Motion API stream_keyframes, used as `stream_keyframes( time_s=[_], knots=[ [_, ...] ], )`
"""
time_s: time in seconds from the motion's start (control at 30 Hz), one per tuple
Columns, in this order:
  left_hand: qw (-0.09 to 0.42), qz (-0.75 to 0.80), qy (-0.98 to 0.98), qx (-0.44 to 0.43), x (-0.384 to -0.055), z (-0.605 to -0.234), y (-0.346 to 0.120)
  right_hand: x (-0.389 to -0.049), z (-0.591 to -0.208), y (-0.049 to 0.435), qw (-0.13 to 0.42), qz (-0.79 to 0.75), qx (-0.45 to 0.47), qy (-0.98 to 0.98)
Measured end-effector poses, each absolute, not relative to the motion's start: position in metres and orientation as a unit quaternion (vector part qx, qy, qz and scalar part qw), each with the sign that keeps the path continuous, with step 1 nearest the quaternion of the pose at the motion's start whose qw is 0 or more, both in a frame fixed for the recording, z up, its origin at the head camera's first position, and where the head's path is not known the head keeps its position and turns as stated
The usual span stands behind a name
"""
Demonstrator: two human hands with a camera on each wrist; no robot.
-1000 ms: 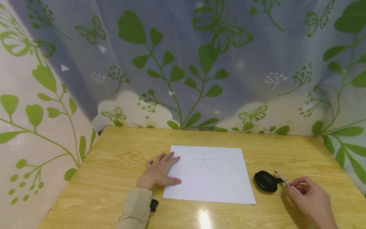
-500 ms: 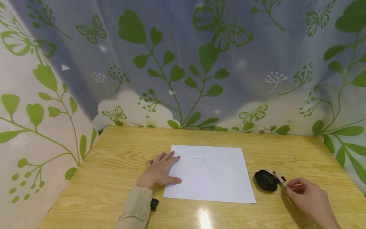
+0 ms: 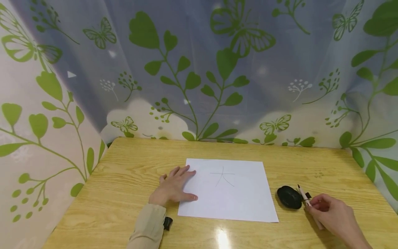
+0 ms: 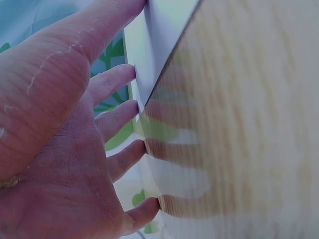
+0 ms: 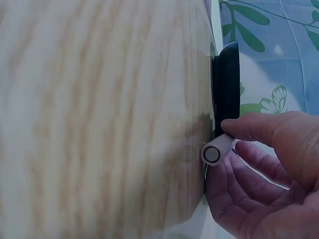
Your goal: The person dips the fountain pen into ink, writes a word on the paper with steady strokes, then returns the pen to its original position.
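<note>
My left hand (image 3: 172, 186) lies spread at the left edge of a white sheet of paper (image 3: 230, 204), thumb and some fingertips on it. In the left wrist view its fingertips (image 4: 130, 71) meet the paper edge and the tabletop. Thin strokes (image 3: 222, 174) on the sheet form a character like 大. My right hand (image 3: 334, 214) pinches a pale pen (image 3: 320, 224) between thumb and fingers, its dark tip pointing away. The pen's round rear end (image 5: 212, 155) sits low at the tabletop in the right wrist view. Beside it stands a glossy black oval object (image 3: 289, 197).
A wood-grain table (image 3: 124, 166) bears everything. A small black piece (image 3: 308, 195) shows just beyond the pen. Behind and to the left hangs a curtain (image 3: 199, 69) printed with green leaves and butterflies. A black band (image 3: 168, 223) is at the left cuff.
The pen has come down beside the black oval object, turning to point more away from me, and its rear end now shows below my right fingers. The left hand and paper stay put.
</note>
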State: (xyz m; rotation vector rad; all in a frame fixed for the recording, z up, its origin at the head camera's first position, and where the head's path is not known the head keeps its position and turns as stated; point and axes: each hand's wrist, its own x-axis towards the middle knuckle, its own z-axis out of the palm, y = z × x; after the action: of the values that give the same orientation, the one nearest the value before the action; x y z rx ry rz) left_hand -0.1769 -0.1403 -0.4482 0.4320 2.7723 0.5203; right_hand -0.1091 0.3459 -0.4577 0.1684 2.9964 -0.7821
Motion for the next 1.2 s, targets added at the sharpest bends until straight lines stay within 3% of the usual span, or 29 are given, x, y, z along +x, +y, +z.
stream_keyframes(
  time_s=[1.2],
  knots=[
    [0.144, 0.198, 0.958, 0.15, -0.1779, -0.4529, -0.1403, -0.109, -0.4579, 0.3484, 0.076, -0.27, 0.094, 0.955]
  ],
)
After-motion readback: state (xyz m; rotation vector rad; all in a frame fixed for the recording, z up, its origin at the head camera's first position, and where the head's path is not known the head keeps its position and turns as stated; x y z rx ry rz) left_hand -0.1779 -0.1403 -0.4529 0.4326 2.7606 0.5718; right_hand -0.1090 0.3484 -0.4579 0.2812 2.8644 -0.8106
